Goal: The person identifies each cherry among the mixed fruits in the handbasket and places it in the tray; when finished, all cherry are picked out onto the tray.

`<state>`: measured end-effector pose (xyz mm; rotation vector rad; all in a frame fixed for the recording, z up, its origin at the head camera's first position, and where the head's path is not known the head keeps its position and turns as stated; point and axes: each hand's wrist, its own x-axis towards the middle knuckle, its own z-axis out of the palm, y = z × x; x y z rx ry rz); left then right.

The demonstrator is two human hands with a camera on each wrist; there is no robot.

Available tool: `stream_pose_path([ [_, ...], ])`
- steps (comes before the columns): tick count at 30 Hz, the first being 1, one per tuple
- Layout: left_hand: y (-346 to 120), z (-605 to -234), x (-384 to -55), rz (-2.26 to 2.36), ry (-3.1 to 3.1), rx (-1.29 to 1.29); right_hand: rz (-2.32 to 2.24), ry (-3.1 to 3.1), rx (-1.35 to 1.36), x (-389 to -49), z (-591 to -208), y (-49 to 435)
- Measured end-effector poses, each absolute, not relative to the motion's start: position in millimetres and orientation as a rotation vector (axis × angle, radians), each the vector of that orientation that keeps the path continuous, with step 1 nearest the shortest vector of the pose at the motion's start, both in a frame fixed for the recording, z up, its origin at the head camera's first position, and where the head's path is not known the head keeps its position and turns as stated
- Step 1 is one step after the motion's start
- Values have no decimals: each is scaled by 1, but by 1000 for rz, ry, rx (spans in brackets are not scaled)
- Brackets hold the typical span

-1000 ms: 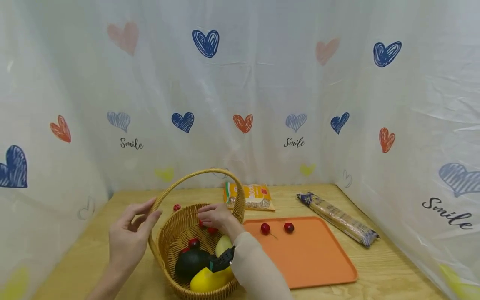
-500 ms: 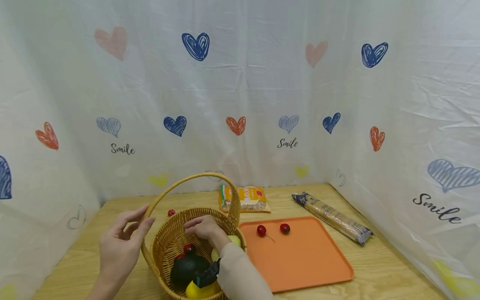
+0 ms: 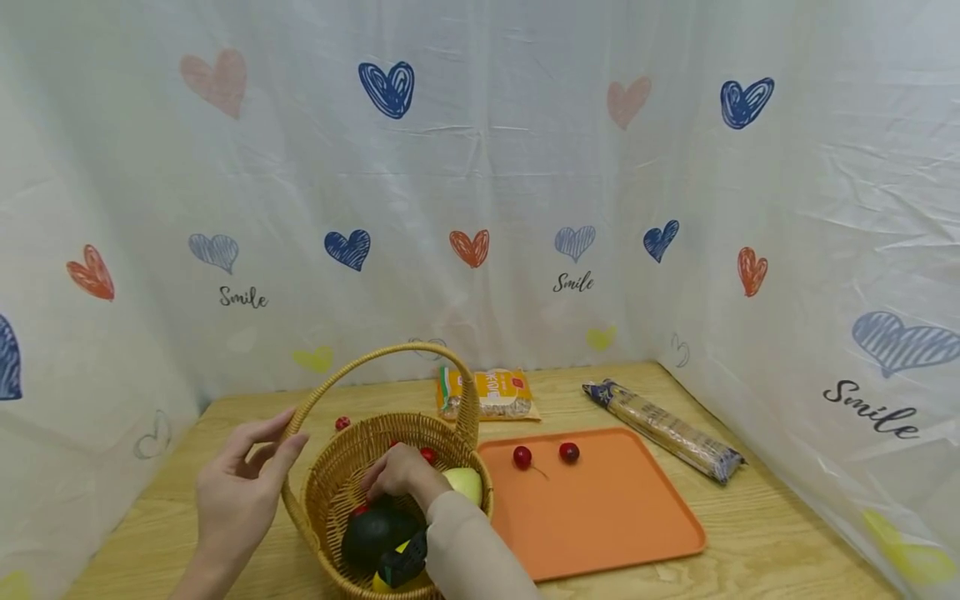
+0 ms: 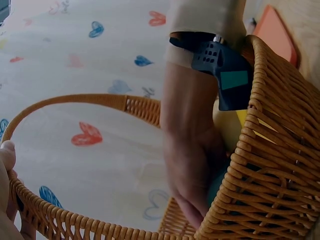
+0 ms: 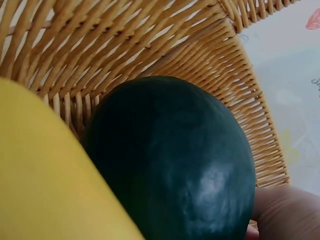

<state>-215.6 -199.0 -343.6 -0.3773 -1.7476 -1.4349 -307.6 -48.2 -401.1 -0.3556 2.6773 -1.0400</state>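
Note:
My left hand [image 3: 240,492] pinches the left side of the arched handle [image 3: 375,360] of a wicker basket [image 3: 321,487]. Inside the basket, my right hand [image 3: 405,473] reaches down with bent fingers beside a large dark green fruit [image 3: 375,537]; its fingertips are hidden, so I cannot tell whether they grip anything. Part of a red fruit [image 3: 361,509] peeks out by those fingers. Another red fruit [image 3: 427,455] lies behind the hand, and a pale yellow-green fruit [image 3: 465,483] to its right. A smooth yellow fruit [image 5: 45,170] fills the left of the right wrist view, against the green one.
An orange tray [image 3: 600,517] right of the basket bears two cherries [image 3: 522,457]. Behind stand an orange food packet [image 3: 491,396] and a long wrapped pack [image 3: 667,429]. A small red ball [image 3: 342,423] lies behind the basket. A heart-print curtain [image 3: 517,183] encloses the table.
My right hand has moved from the basket's far side back toward the green fruit and dipped lower, covering a red fruit seen there earlier. The left hand keeps hold of the handle.

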Motion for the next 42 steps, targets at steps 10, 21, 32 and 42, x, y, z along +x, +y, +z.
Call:
stream_pose_path([
  [10, -198, -343, -215, -1406, -1769, -347, -986, 2683, -433, -304, -398, -47],
  [21, -196, -343, -215, -1374, -1781, -346, -1455, 2259, -602, -302, -375, -20],
  [32, -197, -342, -216, -1370, -1778, -347, -1628, 1995, -665, -306, -366, 29],
  [42, -197, -337, -212, -1344, -1840, -289, -1691, 1728, -668, -316, -357, 131],
])
